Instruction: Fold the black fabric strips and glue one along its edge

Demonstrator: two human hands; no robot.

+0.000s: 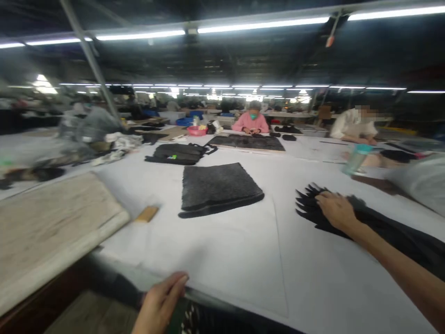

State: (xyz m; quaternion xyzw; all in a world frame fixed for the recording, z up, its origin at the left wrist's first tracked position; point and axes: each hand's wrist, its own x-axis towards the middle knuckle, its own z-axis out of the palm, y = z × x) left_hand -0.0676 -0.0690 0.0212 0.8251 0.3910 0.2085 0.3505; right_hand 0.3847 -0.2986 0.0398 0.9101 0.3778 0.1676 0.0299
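Under right hand (336, 211), grip unclear: black cloth (308, 209) | left hand (160, 299): fingers together, well apart from it

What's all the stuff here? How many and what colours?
Table: one, white, centre
Folded cloth stack: one, dark grey, middle
Other cloths: several, dark, farther back
Thin strips: many, black, right
Block: one, tan, left of stack
Slab: one, beige, left
Bottle: one, teal, right
Basin: one, pink, back
Wrapped bundle: one, whitish, right edge
Lights: several, white, overhead
Person: one, pink top, back
Second person: one, white top, back right
Left hand: one, bare, near edge
Right hand: one, bare, on strips
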